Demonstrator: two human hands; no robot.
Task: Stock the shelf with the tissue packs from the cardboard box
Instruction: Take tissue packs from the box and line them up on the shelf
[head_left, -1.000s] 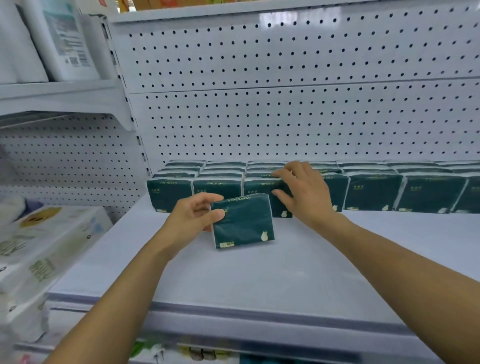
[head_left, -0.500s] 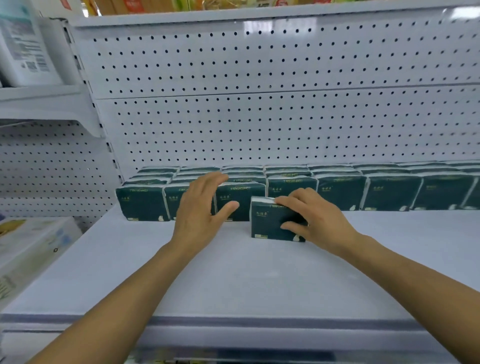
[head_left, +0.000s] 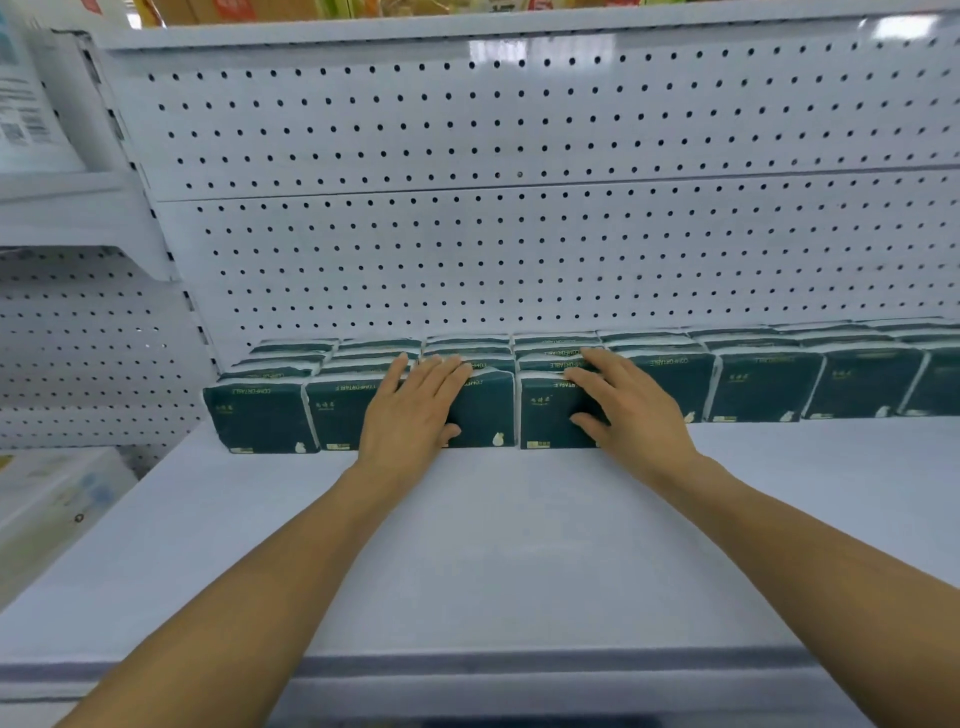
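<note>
The shelf (head_left: 519, 561) is a wide white deck backed by a perforated panel (head_left: 519, 249), with another shelf deck overhead. Along the rear of the deck stands a row of dark green tissue packs (head_left: 763, 387), upright and side by side, several rows deep against the panel. The front half of the deck is bare white surface out to its front lip. The cardboard box is not in view.

The newest pack (head_left: 550, 415) stands in the front row, touching its neighbours on both sides. The right hand (head_left: 631, 410) lies over its right part, fingers (head_left: 592, 364) extended across the top edge and the thumb low on the front face. The left hand (head_left: 410, 410) lies flat on the adjacent pack (head_left: 480, 410) to the left, fingers straight. Neither hand grips anything; both press.

Handling judgement: the packs appear light, soft and film-wrapped, so they will compress and may slide. Take hold across the broad faces or along the top edge, not the corners.

Clearance: headroom above the row is generous. The panel stops rearward travel. Sideways, the row is tight. Further packs would probably start a new row in front, where room is ample; keep them back from the front lip.
</note>
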